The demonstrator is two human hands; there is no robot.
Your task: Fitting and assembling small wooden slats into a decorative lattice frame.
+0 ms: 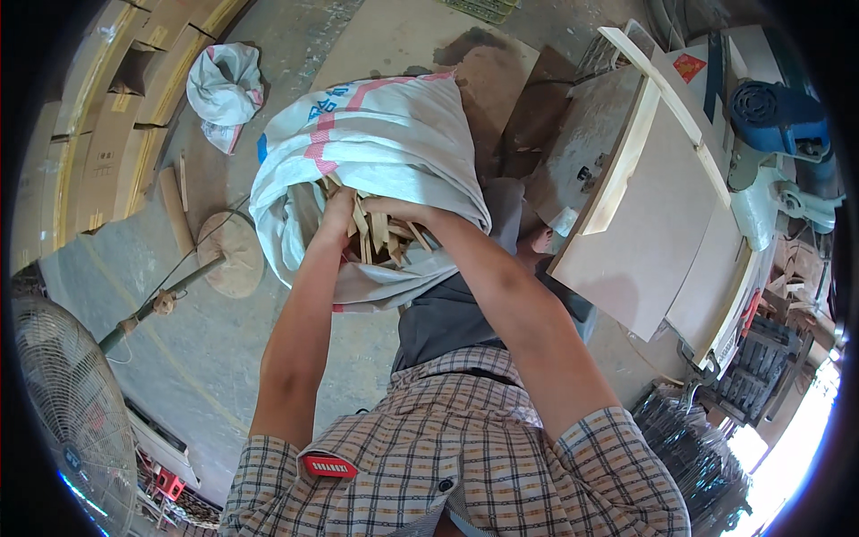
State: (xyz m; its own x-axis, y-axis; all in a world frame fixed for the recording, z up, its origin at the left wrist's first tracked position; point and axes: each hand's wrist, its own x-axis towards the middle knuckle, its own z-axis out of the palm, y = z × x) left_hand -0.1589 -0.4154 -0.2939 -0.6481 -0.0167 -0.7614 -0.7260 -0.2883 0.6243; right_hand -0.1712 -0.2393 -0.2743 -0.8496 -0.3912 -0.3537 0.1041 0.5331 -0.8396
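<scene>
- Head view: the white woven sack (385, 130) sits before the person with its mouth spread toward the body, which likely lets both hands reach in together.
- Wood pieces (379, 234), thin and pale, lie loose inside that mouth, between and below the hands.
- The left hand (336, 211) dips in among the pieces; its fingers are partly hidden, so I cannot tell how far they are closed or whether they grip any.
- The right hand (400, 209) reaches across from the other side, curved over the wood, its fingertips lost there; its hold cannot be told either.
- A fan (70, 412) stands at the lower left, perhaps placed for cooling; cardboard boxes (103, 166) are stacked beyond, apart from the sack.
</scene>
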